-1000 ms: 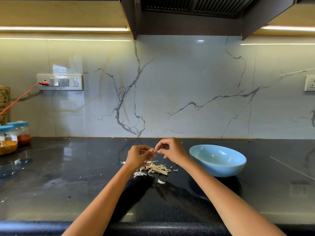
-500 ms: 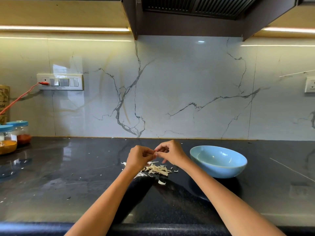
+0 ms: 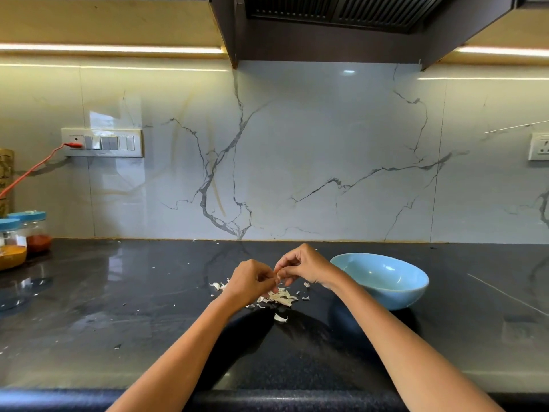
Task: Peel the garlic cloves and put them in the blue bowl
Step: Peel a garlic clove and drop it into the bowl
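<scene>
My left hand (image 3: 251, 282) and my right hand (image 3: 303, 264) meet fingertip to fingertip above the dark counter. Between them they pinch a small garlic clove (image 3: 278, 274), mostly hidden by the fingers. Below the hands lies a pile of pale garlic skins (image 3: 280, 297), with one loose piece (image 3: 280, 318) nearer to me. The blue bowl (image 3: 383, 281) stands just right of my right wrist; no cloves show in the part of its inside that I see.
Two blue-lidded spice jars (image 3: 35, 231) stand at the far left by the marble wall. A red cable (image 3: 32, 169) runs to the switch plate. Small skin flecks dot the black countertop (image 3: 118, 307). The counter's front edge runs along the bottom.
Both hands have stayed together over the skin pile, sinking slightly towards the counter. The fingers keep working at the clove; the bowl has not moved.
</scene>
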